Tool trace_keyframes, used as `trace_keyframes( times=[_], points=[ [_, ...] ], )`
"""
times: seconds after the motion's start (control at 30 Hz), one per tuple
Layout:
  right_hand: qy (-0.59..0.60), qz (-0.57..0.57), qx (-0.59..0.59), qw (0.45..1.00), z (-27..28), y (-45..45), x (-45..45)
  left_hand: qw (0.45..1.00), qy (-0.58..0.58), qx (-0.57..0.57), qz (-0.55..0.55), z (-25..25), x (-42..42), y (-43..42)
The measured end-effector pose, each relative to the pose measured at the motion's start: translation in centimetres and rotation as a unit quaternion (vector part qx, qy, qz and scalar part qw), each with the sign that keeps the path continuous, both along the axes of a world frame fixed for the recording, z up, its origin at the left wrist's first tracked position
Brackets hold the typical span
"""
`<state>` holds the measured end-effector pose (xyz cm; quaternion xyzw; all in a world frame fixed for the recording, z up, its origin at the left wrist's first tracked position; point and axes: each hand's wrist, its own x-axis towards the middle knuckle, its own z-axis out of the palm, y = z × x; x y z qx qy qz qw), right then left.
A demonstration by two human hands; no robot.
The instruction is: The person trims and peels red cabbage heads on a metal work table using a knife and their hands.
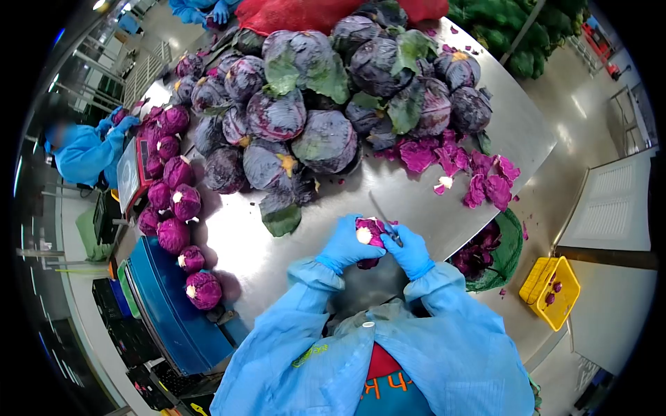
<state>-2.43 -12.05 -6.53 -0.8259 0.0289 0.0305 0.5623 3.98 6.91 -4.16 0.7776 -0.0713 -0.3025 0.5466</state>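
Left grip (345,243) clasps the cabbage (371,231); right grip (409,252), beside it, holds a knife (386,220).

One cabbage (370,233) is held by the left fingers (345,243), one knife (379,209) by the right fingers (409,243); rightward of both, one basket (513,256) and one crate (536,279) are seen.
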Motion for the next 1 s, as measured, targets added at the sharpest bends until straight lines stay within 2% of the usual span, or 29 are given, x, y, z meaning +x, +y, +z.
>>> trace_keyframes(
  times=[0.07,0.1,0.17,0.2,0.27,0.3,0.37,0.47,0.53,0.57,0.67,0.7,0.73,0.8,0.9,1.0],
  points=[
    [-0.119,0.038,-0.229,0.966,0.1,0.2,-1.0,0.995,-0.076,-0.008,0.066,-0.5,-1.3,0.5],
    [-0.117,0.031,-0.207,0.971,0.7,0.0,-1.2,0.993,-0.103,0.006,0.060,-0.4,-1.6,0.7],
    [-0.138,-0.042,-0.221,0.964,-1.2,-1.0,-1.0,0.999,-0.052,-0.014,-0.001,-2.1,-0.9,1.0],
    [-0.148,-0.076,-0.225,0.960,-2.6,-1.9,-0.9,0.998,-0.051,-0.024,0.014,-1.7,-1.4,1.4],
    [0.080,-0.175,-0.238,0.952,-4.5,-7.0,0.6,0.997,-0.057,-0.034,0.038,-0.8,-2.2,2.1],
    [0.085,-0.158,-0.249,0.952,-4.2,-9.0,1.1,0.996,-0.063,-0.034,0.047,-0.6,-2.2,2.0],
    [0.070,-0.144,-0.283,0.946,0.2,-7.5,1.3,0.995,-0.081,-0.012,0.050,-0.2,-2.7,2.1],
    [0.104,-0.076,-0.032,0.991,1.1,-1.9,1.2,0.992,-0.119,0.028,0.030,0.4,-2.5,1.1],
    [0.197,-0.056,0.092,0.975,1.6,1.4,1.4,0.990,-0.132,0.047,0.017,0.8,-2.5,0.8],
    [0.249,-0.095,0.132,0.955,2.8,2.0,1.7,0.986,-0.154,0.058,0.021,0.6,-2.6,0.7],
    [0.265,-0.095,0.188,0.941,3.2,1.7,1.9,0.976,-0.199,0.087,0.026,0.1,-3.1,0.5],
    [0.191,-0.076,0.120,0.971,2.7,2.0,2.1,0.975,-0.201,0.089,0.022,0.2,-3.2,0.5],
    [0.171,-0.054,0.028,0.983,2.7,1.9,1.7,0.975,-0.205,0.089,0.018,0.3,-3.2,0.3],
    [0.124,-0.010,-0.159,0.979,3.9,1.4,1.5,0.976,-0.191,0.102,-0.003,0.8,-2.8,-0.2],
    [0.014,0.017,-0.226,0.974,3.6,1.1,1.3,0.975,-0.197,0.102,-0.028,0.5,-2.4,-0.3],
    [0.000,-0.011,-0.214,0.977,2.5,-0.9,1.2,0.985,-0.161,0.054,-0.015,-0.3,-2.2,1.2]
  ],
)
